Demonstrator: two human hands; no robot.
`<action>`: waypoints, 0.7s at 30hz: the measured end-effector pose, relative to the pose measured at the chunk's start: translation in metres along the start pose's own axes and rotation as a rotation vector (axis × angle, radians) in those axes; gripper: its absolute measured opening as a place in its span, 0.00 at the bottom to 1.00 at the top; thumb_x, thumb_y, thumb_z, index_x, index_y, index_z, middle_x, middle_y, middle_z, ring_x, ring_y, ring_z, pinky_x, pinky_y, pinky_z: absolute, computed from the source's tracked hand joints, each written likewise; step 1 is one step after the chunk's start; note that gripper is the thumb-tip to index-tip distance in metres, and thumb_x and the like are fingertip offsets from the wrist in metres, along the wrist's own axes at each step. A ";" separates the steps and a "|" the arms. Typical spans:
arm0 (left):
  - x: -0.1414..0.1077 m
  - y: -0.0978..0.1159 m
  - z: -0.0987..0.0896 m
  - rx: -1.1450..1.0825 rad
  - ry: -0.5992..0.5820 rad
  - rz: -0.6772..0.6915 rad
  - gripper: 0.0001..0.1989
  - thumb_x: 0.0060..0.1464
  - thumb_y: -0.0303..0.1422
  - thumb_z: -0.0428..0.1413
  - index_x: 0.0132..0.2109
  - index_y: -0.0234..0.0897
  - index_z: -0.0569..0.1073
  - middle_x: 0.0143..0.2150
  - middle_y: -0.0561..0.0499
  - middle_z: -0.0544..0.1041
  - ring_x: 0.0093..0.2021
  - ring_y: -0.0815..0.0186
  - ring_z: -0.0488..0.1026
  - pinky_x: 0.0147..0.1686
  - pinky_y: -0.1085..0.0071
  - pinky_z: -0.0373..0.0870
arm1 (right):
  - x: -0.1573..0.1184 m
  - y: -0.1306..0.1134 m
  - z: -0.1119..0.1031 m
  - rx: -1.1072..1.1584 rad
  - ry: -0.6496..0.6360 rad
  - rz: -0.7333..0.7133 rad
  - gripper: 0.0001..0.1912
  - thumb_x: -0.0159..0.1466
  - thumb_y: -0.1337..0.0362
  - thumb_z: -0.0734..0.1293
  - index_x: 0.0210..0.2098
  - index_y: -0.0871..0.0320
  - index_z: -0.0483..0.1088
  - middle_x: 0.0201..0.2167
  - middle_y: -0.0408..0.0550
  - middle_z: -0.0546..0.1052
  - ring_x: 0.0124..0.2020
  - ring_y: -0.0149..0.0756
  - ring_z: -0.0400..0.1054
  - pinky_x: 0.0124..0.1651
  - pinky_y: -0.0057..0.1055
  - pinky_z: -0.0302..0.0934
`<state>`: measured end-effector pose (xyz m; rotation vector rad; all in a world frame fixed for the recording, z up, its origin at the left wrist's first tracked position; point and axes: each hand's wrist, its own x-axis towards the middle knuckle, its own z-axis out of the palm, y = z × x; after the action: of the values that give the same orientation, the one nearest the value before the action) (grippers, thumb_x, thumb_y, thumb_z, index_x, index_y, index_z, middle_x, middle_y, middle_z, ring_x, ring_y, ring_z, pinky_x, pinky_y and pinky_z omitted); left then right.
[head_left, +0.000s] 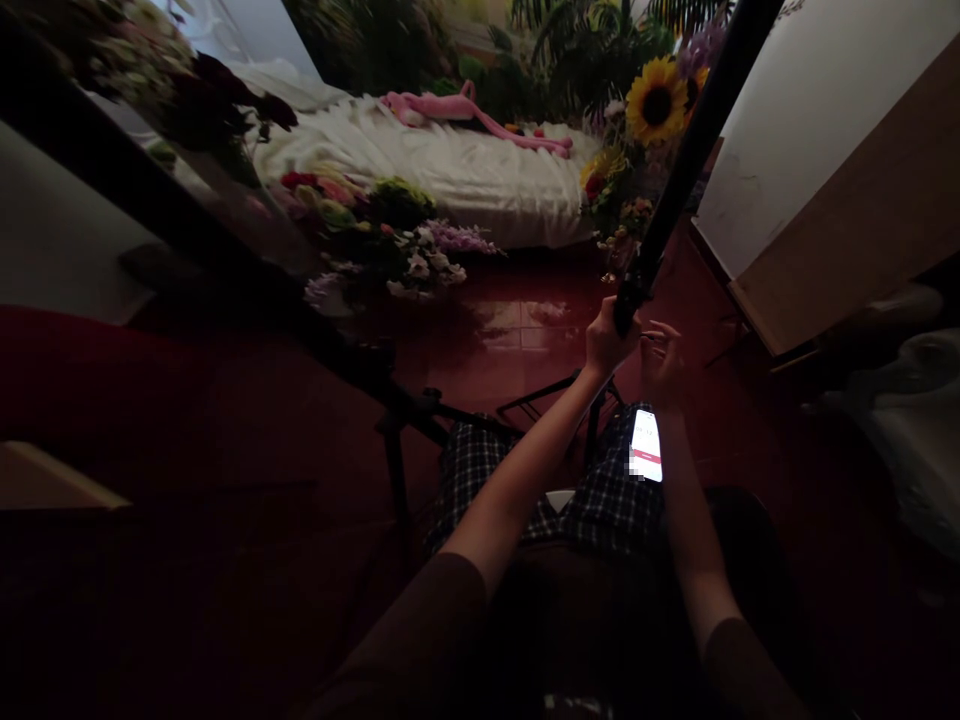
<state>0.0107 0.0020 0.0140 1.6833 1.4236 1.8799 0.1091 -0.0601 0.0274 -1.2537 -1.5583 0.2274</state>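
Note:
A black light-stand pole (679,165) slants up toward the top right. My left hand (609,337) is closed around its lower part, just by a dark clamp knob (636,288). Just right of the pole is my right hand (663,358), its fingers loosely bent and apart with nothing seen in them. Spread tripod legs (544,392) stand below my left hand, between my knees. On my right thigh, over the checked shorts (611,500), lies a phone (646,447) with its screen lit.
Another thick black stand (225,255) crosses the left side. Artificial flowers (405,240) and sunflowers (656,102) stand before a white-draped couch (480,180), where a pink plush toy (450,105) lies. A pale panel (817,170) leans at right above the red tiled floor (517,315).

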 end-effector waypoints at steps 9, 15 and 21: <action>0.001 0.002 -0.002 -0.016 -0.015 0.005 0.11 0.60 0.41 0.53 0.46 0.41 0.68 0.31 0.51 0.75 0.30 0.68 0.74 0.30 0.72 0.67 | 0.023 0.003 0.004 0.438 -0.209 0.352 0.26 0.66 0.45 0.58 0.59 0.49 0.63 0.17 0.34 0.65 0.13 0.27 0.58 0.18 0.24 0.54; 0.000 0.002 -0.002 -0.011 -0.026 -0.001 0.11 0.60 0.40 0.54 0.45 0.39 0.68 0.31 0.50 0.75 0.30 0.68 0.74 0.31 0.73 0.66 | 0.038 0.000 -0.003 0.750 -0.388 0.679 0.17 0.63 0.54 0.61 0.47 0.56 0.69 0.13 0.32 0.60 0.10 0.23 0.48 0.12 0.21 0.43; 0.000 0.006 -0.005 -0.026 -0.051 -0.013 0.12 0.60 0.41 0.54 0.45 0.39 0.68 0.32 0.50 0.76 0.31 0.67 0.75 0.31 0.72 0.67 | 0.044 0.003 -0.002 0.848 -0.456 0.733 0.07 0.63 0.60 0.62 0.32 0.56 0.66 0.14 0.33 0.61 0.10 0.20 0.48 0.11 0.16 0.42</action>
<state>0.0086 -0.0038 0.0197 1.6928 1.3814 1.8273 0.1183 -0.0249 0.0529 -1.0373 -1.0582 1.5548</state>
